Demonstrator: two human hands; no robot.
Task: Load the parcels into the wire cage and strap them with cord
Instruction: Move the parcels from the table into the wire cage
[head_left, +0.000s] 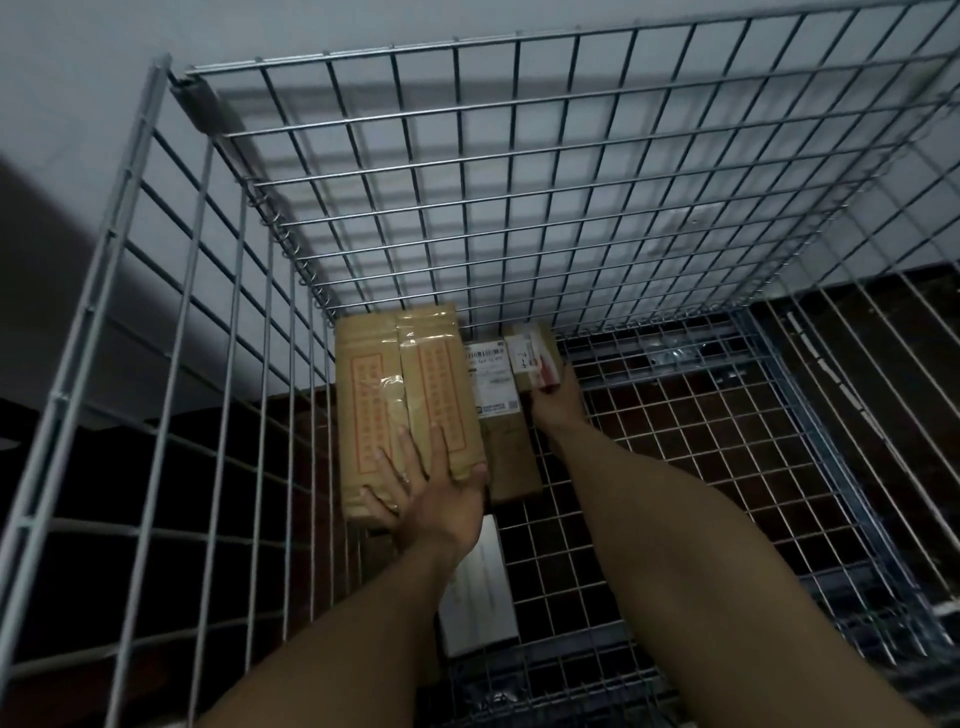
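So far just a few parcels (491, 384) lie in the wire cage (519, 156) by its back-left corner, my left hand (436, 493) flat on the tan pair (410, 384), my right hand (558, 408) gripping a small box (530, 353) beside them; no cord in sight, strapping not yet begun

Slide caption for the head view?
Inside the wire cage, left hand rests on brown parcels; right hand grips a small box at the back.

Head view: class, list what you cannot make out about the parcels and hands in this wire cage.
- White parcel: head view, left forearm covers part; print too faint.
- Label on middle brown parcel: text too small.
- Right hand fingertips: hidden behind the small parcel it holds.
- Cord: none visible in the head view.
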